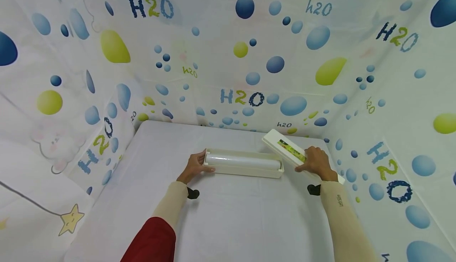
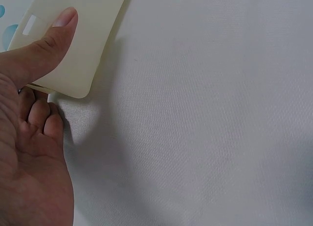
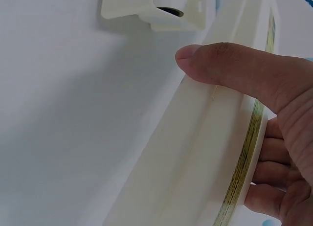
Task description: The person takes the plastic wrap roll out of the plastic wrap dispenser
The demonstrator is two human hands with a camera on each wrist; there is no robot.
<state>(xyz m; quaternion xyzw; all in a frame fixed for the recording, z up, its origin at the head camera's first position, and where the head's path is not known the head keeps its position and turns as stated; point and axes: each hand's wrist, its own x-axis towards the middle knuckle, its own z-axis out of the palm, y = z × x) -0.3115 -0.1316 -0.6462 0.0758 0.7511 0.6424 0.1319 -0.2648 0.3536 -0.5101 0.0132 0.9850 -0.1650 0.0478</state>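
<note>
A cream plastic dispenser box holds a white, shiny roll of wrap, uncovered at the top. My left hand grips the box's left end. In the left wrist view its thumb lies on the front wall, with the other fingers curled at the end. My right hand holds the long cream lid, which bears a yellow-green label and is tilted beside the box's right end. The right wrist view shows the thumb over the lid's edge, with the fingers curled behind it.
Both things are at the white-covered table, towards its back edge. A white sheet printed with blue and green drops hangs behind and at both sides. The right sheet stands close to the right hand and the lid.
</note>
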